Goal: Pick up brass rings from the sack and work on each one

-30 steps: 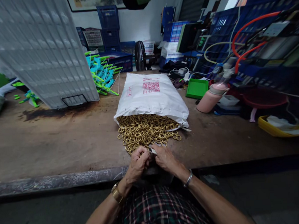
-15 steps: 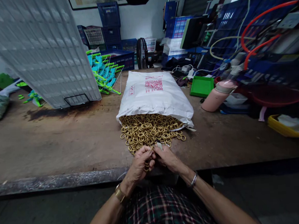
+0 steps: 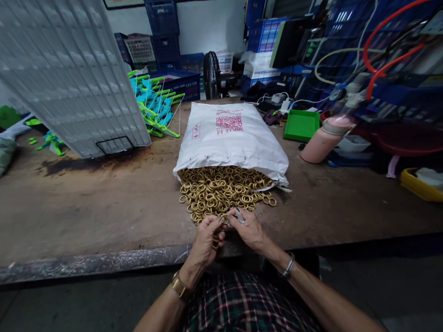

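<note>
A white woven sack (image 3: 232,147) lies on the table with its mouth toward me, and a heap of brass-coloured rings (image 3: 218,192) spills out of it. Just in front of that heap, my left hand (image 3: 205,242) is closed around several rings (image 3: 215,241), partly hidden by the fingers. My right hand (image 3: 253,233) is closed on a small pale, flat tool (image 3: 239,216), whose kind I cannot make out. Thumbs and fingertips of both hands come together at one ring, pinched by the left hand; the right fingertips touch or nearly touch it.
On the left stands a tall translucent ribbed plastic panel (image 3: 87,84), with green and blue plastic pieces (image 3: 156,105) behind it. A green tray (image 3: 301,125), a pink bottle (image 3: 324,141) and a yellow basin (image 3: 428,187) stand right. The table edge (image 3: 88,265) is near me.
The right hand has shifted slightly and its pale tool now shows at a different tilt. The left hand still grips its rings. The whole view has moved a little.
</note>
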A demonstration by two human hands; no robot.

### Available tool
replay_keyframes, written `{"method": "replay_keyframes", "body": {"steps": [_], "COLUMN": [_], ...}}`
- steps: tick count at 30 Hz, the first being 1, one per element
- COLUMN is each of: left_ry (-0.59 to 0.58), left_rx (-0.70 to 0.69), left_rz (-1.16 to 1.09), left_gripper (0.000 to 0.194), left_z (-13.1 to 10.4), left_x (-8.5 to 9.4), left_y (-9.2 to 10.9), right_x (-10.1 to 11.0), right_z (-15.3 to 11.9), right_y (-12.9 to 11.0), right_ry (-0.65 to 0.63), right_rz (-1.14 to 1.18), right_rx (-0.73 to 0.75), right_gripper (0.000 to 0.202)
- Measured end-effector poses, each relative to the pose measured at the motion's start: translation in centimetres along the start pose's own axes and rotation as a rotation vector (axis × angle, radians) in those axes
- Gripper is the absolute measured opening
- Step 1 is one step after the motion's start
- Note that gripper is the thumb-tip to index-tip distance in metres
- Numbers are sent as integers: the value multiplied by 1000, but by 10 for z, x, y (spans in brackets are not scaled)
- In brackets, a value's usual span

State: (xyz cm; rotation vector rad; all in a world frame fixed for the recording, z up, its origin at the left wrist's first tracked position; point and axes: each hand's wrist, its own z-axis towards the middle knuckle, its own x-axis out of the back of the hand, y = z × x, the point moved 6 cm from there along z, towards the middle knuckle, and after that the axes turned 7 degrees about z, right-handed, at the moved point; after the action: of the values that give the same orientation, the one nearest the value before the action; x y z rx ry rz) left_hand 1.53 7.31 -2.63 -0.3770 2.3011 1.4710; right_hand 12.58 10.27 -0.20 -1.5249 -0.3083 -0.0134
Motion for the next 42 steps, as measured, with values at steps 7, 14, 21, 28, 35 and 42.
{"method": "replay_keyframes", "body": {"steps": [7,14,21,28,35,42], "left_ry": [65,234,72,-28,-1,74], "left_rx": [-90,-506,-290,-52,-140,-230], "left_rz": [210,774,636,350,408,550], "left_gripper": [29,13,21,31,30,24], "left_z": [-3,-10,-6,-7,-8,-8], "left_x": [2,-1,-5,-5,-5,-5], "left_y": [7,31,19,6,13,18], "right_x": [0,-2,0,-2,3,-8], "right_z": [0,3,5,4,-2,-13], "right_y": [1,-3,0,1,1,0], "right_ry": [-9,-76,-7,-31,-76,-189], "right_rz": [-97,-155,-152,-62,-331,-654], "right_rx": [8,6,-84,-86,65,167], "right_gripper": [21,29,26,27,21,20]}}
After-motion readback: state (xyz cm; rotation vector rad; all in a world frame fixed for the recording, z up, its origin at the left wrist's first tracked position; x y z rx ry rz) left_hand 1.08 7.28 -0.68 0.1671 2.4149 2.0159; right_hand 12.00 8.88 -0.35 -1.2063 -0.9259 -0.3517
